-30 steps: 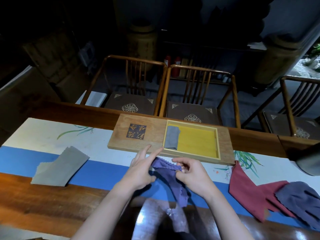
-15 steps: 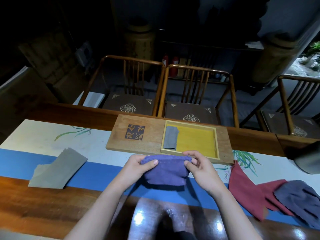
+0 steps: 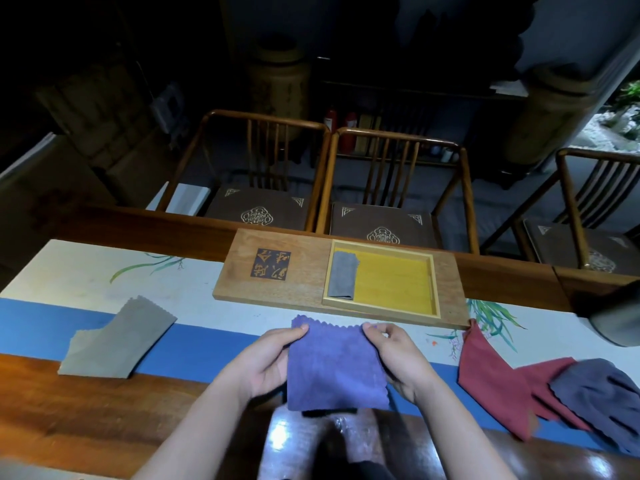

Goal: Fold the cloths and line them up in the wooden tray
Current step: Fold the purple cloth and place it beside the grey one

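Head view is looking down at two bare forearms reaching up from the bottom edge toward twelve o'clock. Going left to right: a grey cloth [image 3: 117,337] is lying flat on the blue and white table runner [image 3: 207,351] at about nine o'clock of the hands, well apart from them. The left hand [image 3: 266,362] is angling toward one o'clock, its thumb and fingers pinching the upper left corner of the purple cloth [image 3: 336,368]. That cloth is hanging spread out between both hands as a near square with a scalloped top edge, directly in front of the person and just at six o'clock of the wooden tray [image 3: 273,271]. The right hand [image 3: 398,355] is angling toward eleven o'clock, pinching the upper right corner of the same cloth with curled fingers. At twelve o'clock, the tray's yellow recess [image 3: 394,282] is holding one folded grey cloth [image 3: 343,278] against its left wall. At three o'clock of the right hand, a dark red cloth [image 3: 491,379] and a crumpled blue-grey cloth [image 3: 602,396] are lying overlapped on the runner.
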